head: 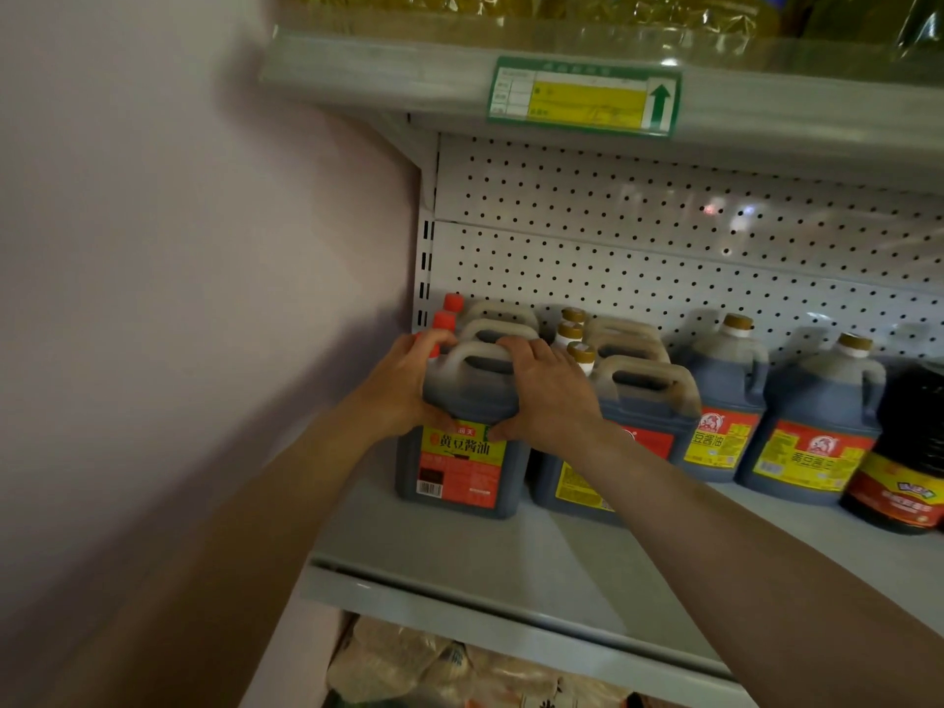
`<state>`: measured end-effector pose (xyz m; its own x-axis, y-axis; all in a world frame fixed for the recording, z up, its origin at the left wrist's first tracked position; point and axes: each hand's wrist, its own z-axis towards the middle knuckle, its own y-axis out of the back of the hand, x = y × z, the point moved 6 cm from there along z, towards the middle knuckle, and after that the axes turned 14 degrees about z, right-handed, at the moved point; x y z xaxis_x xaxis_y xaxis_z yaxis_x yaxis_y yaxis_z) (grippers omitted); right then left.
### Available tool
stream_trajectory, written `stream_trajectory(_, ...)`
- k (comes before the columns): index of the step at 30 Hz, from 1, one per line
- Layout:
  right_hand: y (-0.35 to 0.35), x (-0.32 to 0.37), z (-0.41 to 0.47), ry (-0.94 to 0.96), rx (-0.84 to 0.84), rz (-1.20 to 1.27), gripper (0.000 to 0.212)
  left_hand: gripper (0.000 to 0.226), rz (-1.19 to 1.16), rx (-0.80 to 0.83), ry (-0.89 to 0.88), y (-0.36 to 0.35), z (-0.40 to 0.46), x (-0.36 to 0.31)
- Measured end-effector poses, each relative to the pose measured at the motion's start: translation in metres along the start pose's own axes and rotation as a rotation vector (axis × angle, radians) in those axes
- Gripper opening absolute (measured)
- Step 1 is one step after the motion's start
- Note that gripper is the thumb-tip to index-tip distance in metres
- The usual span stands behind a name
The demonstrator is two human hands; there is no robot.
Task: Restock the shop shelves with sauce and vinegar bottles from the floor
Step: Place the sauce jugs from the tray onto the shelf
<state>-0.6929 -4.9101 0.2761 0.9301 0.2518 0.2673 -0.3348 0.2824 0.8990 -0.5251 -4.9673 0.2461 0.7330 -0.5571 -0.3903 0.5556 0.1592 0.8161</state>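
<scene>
grey shop shelf (459,549) partly stocked | left hand (403,385) and right hand (546,396) clamped on front soy sauce jug (459,462) | judged: gaps remained rightward

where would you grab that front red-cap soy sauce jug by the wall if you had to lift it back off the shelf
By the moulded loop handle on top of the front jug, coming from the front and above. It stands upright with the handle running front to back, open underneath for fingers. The wall crowds its left and a neighbouring jug its right, so a side grip is tight. Both hands, left hand and right hand, now clasp its shoulders.
</scene>
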Motion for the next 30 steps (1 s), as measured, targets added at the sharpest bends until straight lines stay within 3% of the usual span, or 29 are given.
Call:
stream_trajectory(10, 0.003, -0.004, -0.001, 0.09, 0.016, -0.02, 0.111, 0.107, 0.055, 0.063, 0.009, -0.001, 0.006, -0.001)
stream_trajectory(12, 0.018, -0.012, -0.014, 0.142, -0.069, 0.102, 0.105, 0.109, 0.064, 0.059, 0.012, -0.004, 0.003, -0.001)
stream_trajectory(13, 0.033, -0.021, -0.022, 0.15, -0.192, 0.186, 0.1, 0.11, 0.064, 0.05, 0.008, -0.005, 0.001, -0.001)
stream_trajectory(16, 0.065, -0.087, -0.043, -0.07, -0.486, 0.41, 0.092, 0.111, 0.048, -0.009, -0.008, -0.009, -0.005, -0.001)
stream_trajectory(20, 0.058, -0.147, -0.073, -0.352, -0.392, 0.637, 0.112, 0.109, 0.05, -0.103, -0.003, -0.014, -0.013, 0.0)
stream_trajectory(23, 0.033, -0.156, -0.097, -0.426, -0.314, 0.901, 0.079, 0.109, 0.079, -0.067, 0.056, -0.02, -0.014, 0.005)
stream_trajectory(26, 0.019, -0.167, -0.103, -0.428, -0.354, 0.869, 0.09, 0.11, 0.101, -0.036, 0.069, -0.019, -0.014, 0.004)
stream_trajectory(30, 0.02, -0.168, -0.101, -0.425, -0.39, 0.77, 0.082, 0.108, 0.092, -0.021, 0.077, -0.019, -0.014, 0.004)
